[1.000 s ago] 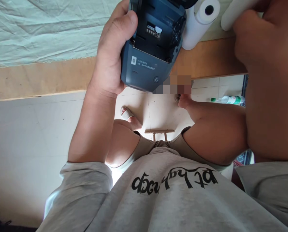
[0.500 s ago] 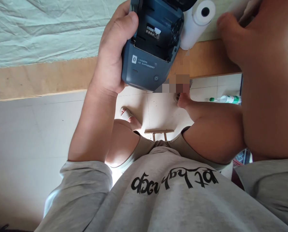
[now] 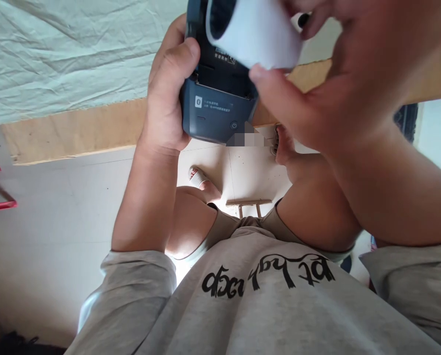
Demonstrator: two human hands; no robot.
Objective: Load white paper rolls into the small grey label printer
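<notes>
Dark blue device: held up, slightly tilted, in front of the wooden edge beside the pale green cloth, with its compartment turned upward and uncovered
Left hand: closed around the device's left side, thumb laid over the rim by the compartment, fingers wrapped behind
White roll: held over the upper right of the compartment, its hollow end facing left; whether it touches the device cannot be told
Right hand: partly closed, roll gripped between thumb at the lower side and fingers at the far end
Device handling: judged stiff and fairly light, smooth enough to slip; best held by its outer side walls, clear of the compartment's inner parts
Roll handling: judged light, smooth, easily creased or unwound if squeezed; best taken around its curved side or by both ends
Cut off: device's top, by the frame
Covered: most left fingers, the roll's far end, part of the compartment's label
Hard to read: blurred roll and right fingers; small print; a dark round spot beside those fingers, its owner unclear
</notes>
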